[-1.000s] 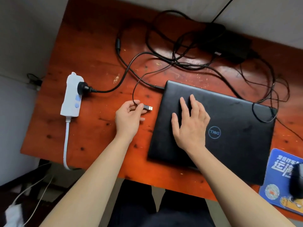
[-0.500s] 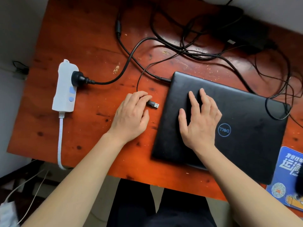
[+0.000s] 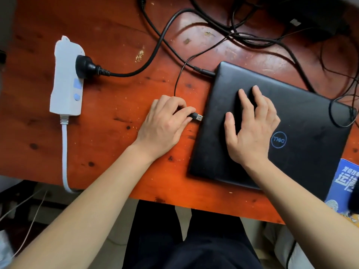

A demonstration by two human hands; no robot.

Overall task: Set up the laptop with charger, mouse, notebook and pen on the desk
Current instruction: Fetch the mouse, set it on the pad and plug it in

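A closed black laptop [image 3: 303, 121] lies on the red-brown wooden desk [image 3: 116, 32]. My right hand [image 3: 250, 129] rests flat on its lid, fingers spread. My left hand [image 3: 165, 125] pinches a black USB plug [image 3: 198, 117] whose metal tip points at the laptop's left edge, almost touching it. The plug's thin cable loops up from my fingers. The charger's barrel plug [image 3: 204, 71] sits in the laptop's upper left corner. The charger brick [image 3: 310, 14] lies at the back right. The mouse [image 3: 354, 199] shows only as a dark blur at the right edge.
A white power strip [image 3: 66, 78] lies at the left with the black mains plug [image 3: 85, 66] in it. Tangled black cables [image 3: 242, 33] cover the back of the desk. A blue mouse pad [image 3: 343, 183] sits at the right edge. My dark-trousered legs are below the desk's front edge.
My left hand has carried the USB plug right, up to the laptop's left edge. My right hand stays on the lid. The camera has moved closer.
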